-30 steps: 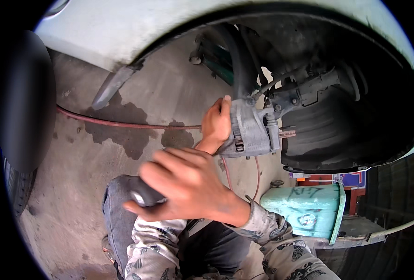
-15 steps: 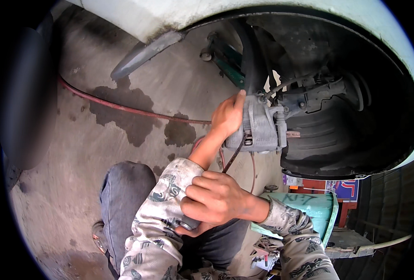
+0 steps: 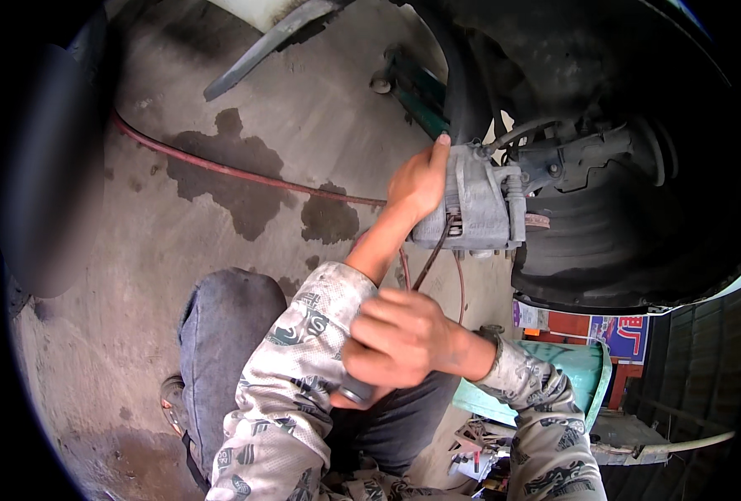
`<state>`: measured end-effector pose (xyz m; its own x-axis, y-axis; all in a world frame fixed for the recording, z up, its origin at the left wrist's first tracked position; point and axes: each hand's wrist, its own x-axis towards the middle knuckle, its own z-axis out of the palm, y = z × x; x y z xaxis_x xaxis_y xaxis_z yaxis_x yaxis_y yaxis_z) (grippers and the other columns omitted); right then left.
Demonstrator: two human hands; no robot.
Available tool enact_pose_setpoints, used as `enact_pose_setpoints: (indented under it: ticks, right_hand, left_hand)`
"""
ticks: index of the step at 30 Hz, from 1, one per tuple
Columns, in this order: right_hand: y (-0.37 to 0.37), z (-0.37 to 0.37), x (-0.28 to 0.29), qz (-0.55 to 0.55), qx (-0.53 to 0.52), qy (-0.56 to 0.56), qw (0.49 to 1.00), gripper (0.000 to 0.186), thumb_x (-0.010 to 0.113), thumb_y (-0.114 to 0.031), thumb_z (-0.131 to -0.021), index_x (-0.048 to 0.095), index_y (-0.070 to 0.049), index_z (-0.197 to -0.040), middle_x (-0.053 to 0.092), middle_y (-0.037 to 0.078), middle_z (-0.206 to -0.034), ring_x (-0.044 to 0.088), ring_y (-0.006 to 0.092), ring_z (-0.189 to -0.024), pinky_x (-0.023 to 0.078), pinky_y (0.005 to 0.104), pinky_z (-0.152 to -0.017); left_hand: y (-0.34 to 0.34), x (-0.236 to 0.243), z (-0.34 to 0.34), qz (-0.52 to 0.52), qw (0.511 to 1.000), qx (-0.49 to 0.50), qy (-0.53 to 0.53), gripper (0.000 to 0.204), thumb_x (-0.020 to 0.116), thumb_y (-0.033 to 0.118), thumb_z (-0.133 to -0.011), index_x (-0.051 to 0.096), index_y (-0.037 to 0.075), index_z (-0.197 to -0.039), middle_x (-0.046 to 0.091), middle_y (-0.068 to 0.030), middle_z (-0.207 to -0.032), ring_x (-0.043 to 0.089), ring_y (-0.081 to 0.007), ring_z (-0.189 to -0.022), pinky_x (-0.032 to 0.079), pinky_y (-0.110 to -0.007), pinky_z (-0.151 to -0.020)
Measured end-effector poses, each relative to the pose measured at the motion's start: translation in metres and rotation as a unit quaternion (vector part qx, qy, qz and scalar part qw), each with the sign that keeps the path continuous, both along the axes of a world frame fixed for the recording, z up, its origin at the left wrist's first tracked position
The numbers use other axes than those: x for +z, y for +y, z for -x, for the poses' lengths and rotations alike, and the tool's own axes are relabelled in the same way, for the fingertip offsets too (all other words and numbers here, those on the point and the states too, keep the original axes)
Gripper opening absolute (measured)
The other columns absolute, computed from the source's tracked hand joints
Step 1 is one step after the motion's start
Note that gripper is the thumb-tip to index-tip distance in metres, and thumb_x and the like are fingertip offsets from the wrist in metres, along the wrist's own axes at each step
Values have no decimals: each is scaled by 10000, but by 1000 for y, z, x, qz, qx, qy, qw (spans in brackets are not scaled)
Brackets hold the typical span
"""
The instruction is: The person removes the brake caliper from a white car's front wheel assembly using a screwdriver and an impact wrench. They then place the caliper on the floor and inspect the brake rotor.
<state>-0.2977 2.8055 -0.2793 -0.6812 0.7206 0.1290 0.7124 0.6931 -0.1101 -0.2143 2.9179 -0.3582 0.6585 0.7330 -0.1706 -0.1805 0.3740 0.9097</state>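
Note:
A grey brake caliper (image 3: 479, 200) sits over the wheel hub inside the wheel arch. My left hand (image 3: 421, 182) grips its left side, thumb upward along the edge and the other fingers hidden behind it. In my right hand (image 3: 400, 338), closed in a fist, is a screwdriver (image 3: 434, 260). Its long dark shaft slants up to the caliper, with the tip in the opening on the front face. The dark butt of the handle sticks out below my fist. The right forearm crosses over the left sleeve.
Suspension parts (image 3: 554, 167) lie right of the caliper, inside the black wheel-arch liner (image 3: 613, 242). A red hose (image 3: 245, 175) runs across the stained concrete floor. A green jack (image 3: 412, 100) stands beyond. A turquoise bin (image 3: 575, 367) and scattered tools (image 3: 475, 442) are at lower right.
The view has shifted, so the car body shows less at the top. My left hand keeps its hold, and my right fist has turned slightly with the screwdriver still in the caliper opening.

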Motion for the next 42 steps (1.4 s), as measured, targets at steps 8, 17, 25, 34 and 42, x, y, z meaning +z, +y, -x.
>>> enact_pose_setpoints:
  ticks: [8, 17, 25, 34, 42]
  right_hand:
    - [68, 4, 1, -37, -121, 48, 991, 488, 792, -437, -729, 467, -83, -649, 385, 7, -563, 455, 154, -454, 378, 327, -401]
    - [61, 0, 12, -63, -157, 19, 985, 505, 817, -428, -707, 470, -71, -626, 421, 14, -553, 468, 183, -454, 405, 316, -463]
    - [53, 4, 8, -30, -162, 28, 986, 439, 825, -380, -689, 529, -57, -660, 458, 32, -598, 485, 209, -467, 383, 335, -444]
    - [69, 3, -3, -35, -178, -6, 983, 490, 816, -430, -684, 461, -94, -646, 385, 25, -588, 453, 194, -453, 368, 341, -410]
    - [42, 3, -5, -3, -183, -18, 983, 486, 772, -503, -732, 553, -71, -766, 459, 47, -721, 539, 212, -659, 453, 336, -620]
  left_hand:
    - [4, 0, -3, 46, 998, -2, -35, 778, 265, 641, -988, 587, 5, -1300, 585, -282, -1292, 489, -432, -1281, 356, -410, -1075]
    - [2, 2, -4, 29, 998, -38, -29, 737, 288, 618, -996, 594, 24, -1308, 580, -252, -1320, 482, -427, -1290, 365, -404, -1081]
    - [7, -6, -7, 29, 996, -41, -73, 739, 297, 596, -1003, 569, -23, -1302, 579, -279, -1309, 489, -423, -1291, 360, -399, -1074]
    - [1, -14, -24, 46, 993, -22, -110, 733, 320, 583, -1018, 573, -51, -1284, 610, -282, -1259, 548, -352, -1249, 375, -365, -1058]
    - [13, -13, -14, 2, 992, -51, -115, 673, 321, 556, -1023, 579, -7, -1285, 617, -255, -1259, 549, -389, -1225, 389, -392, -1047]
